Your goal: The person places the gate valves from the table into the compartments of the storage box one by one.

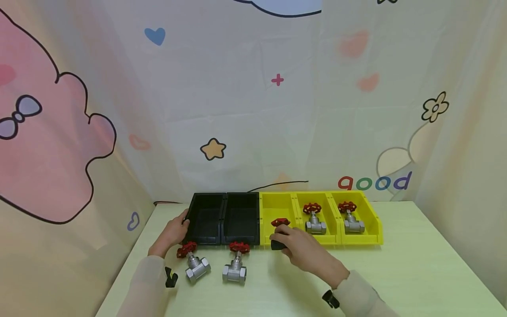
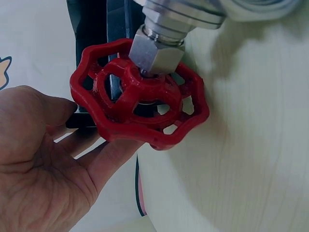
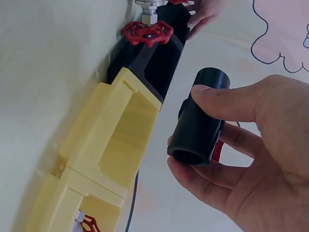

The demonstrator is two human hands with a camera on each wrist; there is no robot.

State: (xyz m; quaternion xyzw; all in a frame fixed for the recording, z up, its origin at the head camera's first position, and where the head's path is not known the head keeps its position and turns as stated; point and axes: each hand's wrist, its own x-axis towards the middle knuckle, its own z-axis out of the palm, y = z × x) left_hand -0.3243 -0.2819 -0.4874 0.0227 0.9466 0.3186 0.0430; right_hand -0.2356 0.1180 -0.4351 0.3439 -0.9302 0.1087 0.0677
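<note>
Before a cartoon-printed backdrop [image 1: 237, 101], a person works at a pale table [image 1: 420, 273].

The right hand [image 1: 303, 252] pinches a black valve [image 3: 200, 123] over the front of a yellow bin [image 1: 276, 204]; the left hand [image 1: 172, 233] grips the outer edge of a black bin [image 1: 206, 220], near two silver valves [image 1: 234, 274] on the table. Two similar valves [image 1: 315, 226] sit in the other yellow bins [image 1: 372, 240].

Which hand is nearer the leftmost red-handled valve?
Left. The left hand grips the leftmost black bin, close beside that valve; the right hand is farther right, past the second valve.
</note>
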